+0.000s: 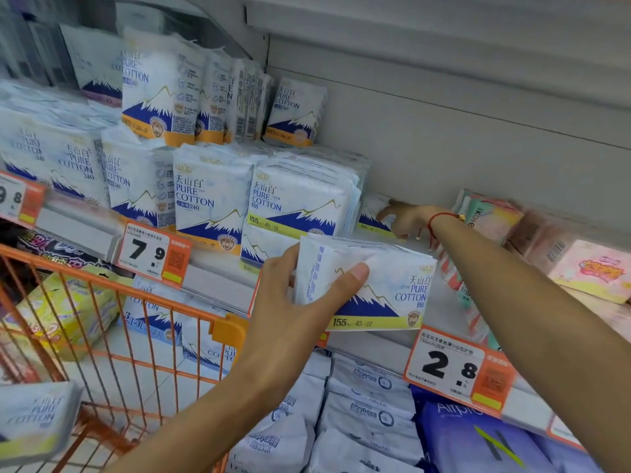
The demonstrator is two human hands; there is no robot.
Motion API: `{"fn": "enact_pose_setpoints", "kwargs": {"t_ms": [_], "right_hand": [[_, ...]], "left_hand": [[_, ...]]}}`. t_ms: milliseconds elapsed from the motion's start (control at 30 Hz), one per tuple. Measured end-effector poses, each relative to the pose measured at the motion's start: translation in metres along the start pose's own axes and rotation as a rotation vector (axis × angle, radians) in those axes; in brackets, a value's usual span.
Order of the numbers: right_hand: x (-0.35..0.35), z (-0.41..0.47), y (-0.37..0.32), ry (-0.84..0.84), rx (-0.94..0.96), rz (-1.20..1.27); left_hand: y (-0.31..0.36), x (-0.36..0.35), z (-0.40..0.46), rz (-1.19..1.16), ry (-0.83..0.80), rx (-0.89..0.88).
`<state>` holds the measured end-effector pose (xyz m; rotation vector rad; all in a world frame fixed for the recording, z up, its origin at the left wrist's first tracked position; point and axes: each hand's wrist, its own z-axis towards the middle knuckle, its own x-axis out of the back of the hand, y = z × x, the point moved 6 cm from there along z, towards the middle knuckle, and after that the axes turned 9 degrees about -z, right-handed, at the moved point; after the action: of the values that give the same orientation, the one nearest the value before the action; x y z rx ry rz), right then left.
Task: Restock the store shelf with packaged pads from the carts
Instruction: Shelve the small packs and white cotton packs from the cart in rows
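My left hand [300, 295] grips a white pad pack [382, 285] with a blue mountain and a yellow-green "155" strip, held flat just in front of the shelf edge [218, 278]. My right hand [408, 218] reaches deep into the shelf and touches another "155" pack [370, 216] lying at the back; whether the fingers hold it is hidden. Matching "155" packs [293, 206] stand stacked to the left of the gap. An orange wire cart [136, 322] at the lower left holds more packs, one of them [34, 418] at the left edge.
Rows of "Pure Cotton 240" packs [205, 196] fill the shelf's left side and a second tier above. Pink packs [594, 268] lie on the right. Price tags reading 7.9 [150, 254] and 2.8 [450, 367] hang on the shelf edge. White and purple packs [368, 404] fill the shelf below.
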<state>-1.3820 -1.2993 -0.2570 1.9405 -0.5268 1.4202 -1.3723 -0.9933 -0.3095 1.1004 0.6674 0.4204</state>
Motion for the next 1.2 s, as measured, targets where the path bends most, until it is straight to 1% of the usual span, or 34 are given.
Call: {"fn": "enact_pose_setpoints", "kwargs": {"t_ms": [167,233,333,400,467,500,567,633,700,733,800,867,900,933,967,1000,1067,1100,1133,1200], "right_hand": [[-0.002,-0.002,-0.006,-0.036,-0.009,-0.079],[0.004,-0.006,-0.003,-0.013,0.018,-0.013],[0.029,-0.029,0.011,0.102,0.059,0.165],[0.042,-0.053,0.022,0.138,0.066,0.432],[0.043,-0.083,0.019,0.046,0.145,0.727],[0.042,-0.098,0.014,-0.012,0.206,0.81],[0.039,-0.124,0.003,-0.083,0.318,0.906],[0.033,-0.152,-0.008,-0.176,0.381,0.95],[0.022,-0.182,-0.018,-0.294,0.455,0.916],[0.017,-0.195,-0.022,-0.321,0.498,0.873],[0.012,-0.211,-0.024,-0.286,0.54,0.834],[0.014,-0.216,-0.019,-0.211,0.516,0.866],[0.016,-0.216,-0.014,-0.175,0.495,0.888],[0.018,-0.214,-0.007,-0.136,0.468,0.893],[0.019,-0.211,0.0,-0.1,0.436,0.881],[0.018,-0.208,0.006,-0.07,0.403,0.847],[0.014,-0.199,0.011,-0.007,0.325,0.733],[0.011,-0.194,0.011,0.029,0.291,0.645],[0.007,-0.189,0.01,0.056,0.27,0.526],[0.0,-0.178,0.006,0.099,0.247,0.244]], "left_hand": [[0.001,-0.001,0.0,-0.001,0.009,0.011],[0.002,-0.001,-0.001,0.007,0.009,0.005],[0.002,0.0,-0.001,0.047,0.013,0.0],[0.003,0.001,-0.001,0.067,0.011,-0.01],[0.005,0.001,-0.002,0.098,0.011,-0.013],[0.007,-0.001,-0.003,0.112,0.008,-0.012],[0.011,-0.004,-0.004,0.131,-0.01,-0.005],[0.017,-0.01,-0.008,0.129,-0.042,0.003],[0.027,-0.017,-0.013,0.118,-0.069,-0.008],[0.034,-0.02,-0.014,0.119,-0.077,-0.021],[0.048,-0.027,-0.013,0.161,-0.079,-0.053],[0.059,-0.035,-0.005,0.23,-0.095,-0.052],[0.063,-0.038,0.0,0.289,-0.11,-0.039],[0.068,-0.041,0.005,0.397,-0.12,-0.045],[0.073,-0.042,0.011,0.554,-0.111,-0.097],[0.08,-0.043,0.015,0.716,-0.09,-0.187],[0.097,-0.052,0.016,0.953,-0.043,-0.438],[0.102,-0.058,0.017,1.038,-0.05,-0.543],[0.104,-0.067,0.017,1.131,-0.079,-0.627],[0.097,-0.085,0.021,1.352,-0.207,-0.705]]}}
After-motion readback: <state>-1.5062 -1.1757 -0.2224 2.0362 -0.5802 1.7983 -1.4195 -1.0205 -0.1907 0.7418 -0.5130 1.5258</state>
